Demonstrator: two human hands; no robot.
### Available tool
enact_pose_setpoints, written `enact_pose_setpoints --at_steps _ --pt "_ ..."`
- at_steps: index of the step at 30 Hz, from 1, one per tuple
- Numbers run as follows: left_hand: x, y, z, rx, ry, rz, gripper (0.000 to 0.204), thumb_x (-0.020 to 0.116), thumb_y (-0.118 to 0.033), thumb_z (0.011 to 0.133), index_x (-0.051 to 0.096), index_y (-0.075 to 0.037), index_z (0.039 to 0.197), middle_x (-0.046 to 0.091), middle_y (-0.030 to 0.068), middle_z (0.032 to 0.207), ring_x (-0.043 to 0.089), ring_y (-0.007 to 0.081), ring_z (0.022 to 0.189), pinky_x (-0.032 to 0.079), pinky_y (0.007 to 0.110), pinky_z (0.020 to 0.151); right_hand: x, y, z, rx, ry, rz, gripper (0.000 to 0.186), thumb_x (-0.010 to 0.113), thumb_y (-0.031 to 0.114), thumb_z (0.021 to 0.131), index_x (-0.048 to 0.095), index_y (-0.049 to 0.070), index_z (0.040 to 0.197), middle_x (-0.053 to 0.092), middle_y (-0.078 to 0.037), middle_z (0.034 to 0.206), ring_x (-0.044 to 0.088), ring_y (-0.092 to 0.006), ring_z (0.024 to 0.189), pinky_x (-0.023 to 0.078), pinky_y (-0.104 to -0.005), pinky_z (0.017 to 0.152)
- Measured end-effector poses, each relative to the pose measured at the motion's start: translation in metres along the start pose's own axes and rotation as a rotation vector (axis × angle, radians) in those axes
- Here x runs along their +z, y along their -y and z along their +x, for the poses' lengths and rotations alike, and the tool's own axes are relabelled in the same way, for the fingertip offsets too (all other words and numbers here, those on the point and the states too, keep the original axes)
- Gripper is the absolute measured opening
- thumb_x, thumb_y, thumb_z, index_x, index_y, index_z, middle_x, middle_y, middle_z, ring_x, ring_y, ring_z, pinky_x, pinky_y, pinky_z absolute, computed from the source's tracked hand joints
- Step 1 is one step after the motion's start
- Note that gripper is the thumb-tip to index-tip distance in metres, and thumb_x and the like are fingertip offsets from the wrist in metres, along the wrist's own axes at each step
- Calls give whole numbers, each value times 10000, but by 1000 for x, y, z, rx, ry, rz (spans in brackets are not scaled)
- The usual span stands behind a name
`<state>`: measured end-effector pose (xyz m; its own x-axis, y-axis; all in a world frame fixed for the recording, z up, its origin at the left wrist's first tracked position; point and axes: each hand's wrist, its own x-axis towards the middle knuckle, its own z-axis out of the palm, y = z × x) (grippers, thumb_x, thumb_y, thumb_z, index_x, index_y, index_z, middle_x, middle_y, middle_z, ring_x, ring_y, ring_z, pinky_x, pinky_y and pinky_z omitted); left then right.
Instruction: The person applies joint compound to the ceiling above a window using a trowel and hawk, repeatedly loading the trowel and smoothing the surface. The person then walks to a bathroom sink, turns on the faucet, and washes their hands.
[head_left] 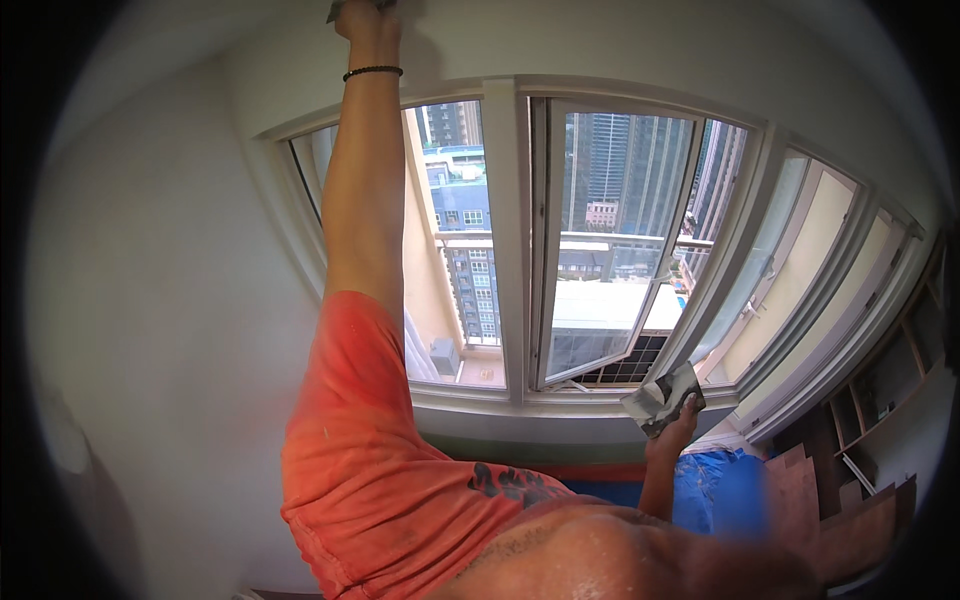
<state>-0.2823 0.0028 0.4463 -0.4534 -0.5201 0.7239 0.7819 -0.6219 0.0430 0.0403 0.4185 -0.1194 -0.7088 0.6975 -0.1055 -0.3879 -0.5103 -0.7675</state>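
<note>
The left hand (366, 18) is raised to the upper edge of the view, against the pale upper wall (440, 45) over the windows, and its fingers seem to be closed on a dark grey flat piece (345, 9). This piece is partly cut off by the edge, so I cannot tell its exact kind, nor if it touches the wall. Just under this grip, on the wrist, there is a dark beaded bracelet (372, 73); further below comes an orange sleeve (350, 390).

The right hand (674, 432), well apart and lower, grasps a grey square sheet (660, 398) with whitish smears, which stands tilted above and to the left of the fingers, with the thumb along its right side. Behind and above this grip is the open casement sash (605, 250), with high-rise buildings (595, 160) outside. Below and to the right of it lie a blue plastic sheet (700, 490) and brown boards (795, 495); further right is a shelf unit (890, 390).
</note>
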Motion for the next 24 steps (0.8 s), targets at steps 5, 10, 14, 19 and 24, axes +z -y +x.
enact_pose_setpoints --at_steps 5,10,14,19,24 --pt "0 21 27 -106 38 -32 462 283 -124 1073 175 72 1476 675 294 934 686 413 729 633 508 779 7 -4 -8 -13 0 42 560 522 369 1049 420 18 1474 529 -138 1428 567 -291 1269 485 -427 1054" --pt "16 18 35 -119 31 -35 439 302 -108 1064 210 86 1447 661 290 972 680 414 777 630 514 795 1 -8 -11 -24 -14 -13 636 542 419 1031 383 29 1507 478 -157 1477 544 -308 1299 498 -419 1033" --pt "28 3 39 -116 41 -26 422 317 -95 1056 238 97 1424 650 286 1002 675 415 816 628 518 808 3 -8 -15 -16 -8 -10 619 536 414 1033 394 36 1502 484 -150 1472 544 -309 1296 498 -418 1025" --pt "53 -43 33 -83 55 -22 401 336 -79 1047 273 111 1395 635 282 1040 669 416 864 625 523 825 4 -8 -11 32 8 41 536 508 357 1055 417 31 1471 533 -149 1421 567 -303 1269 482 -434 1052" --pt "87 -127 -2 13 78 7 380 354 -63 1038 308 125 1366 621 277 1078 663 417 912 622 529 841 -2 -6 4 32 78 36 570 527 377 1047 418 19 1477 519 -157 1435 573 -308 1262 512 -424 1007"
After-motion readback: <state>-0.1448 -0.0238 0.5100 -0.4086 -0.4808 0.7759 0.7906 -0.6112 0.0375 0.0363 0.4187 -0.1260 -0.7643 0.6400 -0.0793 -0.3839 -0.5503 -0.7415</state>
